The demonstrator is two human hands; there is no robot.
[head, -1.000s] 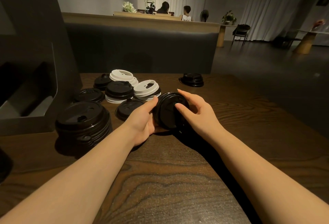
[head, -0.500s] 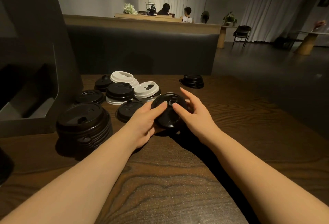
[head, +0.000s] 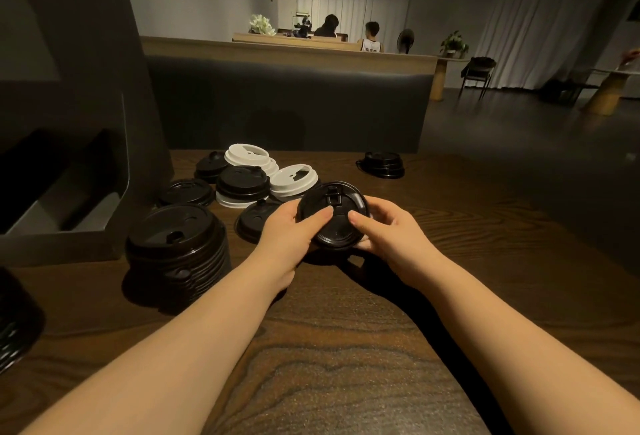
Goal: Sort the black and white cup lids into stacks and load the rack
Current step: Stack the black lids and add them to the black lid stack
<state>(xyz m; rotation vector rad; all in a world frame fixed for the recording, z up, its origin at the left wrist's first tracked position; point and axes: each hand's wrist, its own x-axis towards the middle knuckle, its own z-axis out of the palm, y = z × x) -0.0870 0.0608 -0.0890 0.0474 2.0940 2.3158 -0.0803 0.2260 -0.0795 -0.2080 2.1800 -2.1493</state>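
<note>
A black cup lid (head: 337,208) is tilted toward me above the dark wooden table (head: 346,348). My left hand (head: 287,232) grips its left edge with the thumb on its face. From the right, my right hand (head: 388,230) holds the other edge, thumb on top and fingers underneath. A tall stack of black lids (head: 176,247) stands at the left. Behind the held lid lies a loose pile: white lids (head: 247,154) (head: 294,176) and black lids (head: 242,180) (head: 256,221) (head: 187,190). The dark rack (head: 59,199) stands at the far left.
A small stack of black lids (head: 382,164) sits alone near the table's far edge on the right. More black lids (head: 14,324) show at the left frame edge. A dark padded bench back (head: 287,102) runs behind the table. Two people sit far in the background.
The held lid has turned from nearly edge-on to face me, and rose slightly. Both thumbs have moved onto its upper face. The piles on the table have not moved.
</note>
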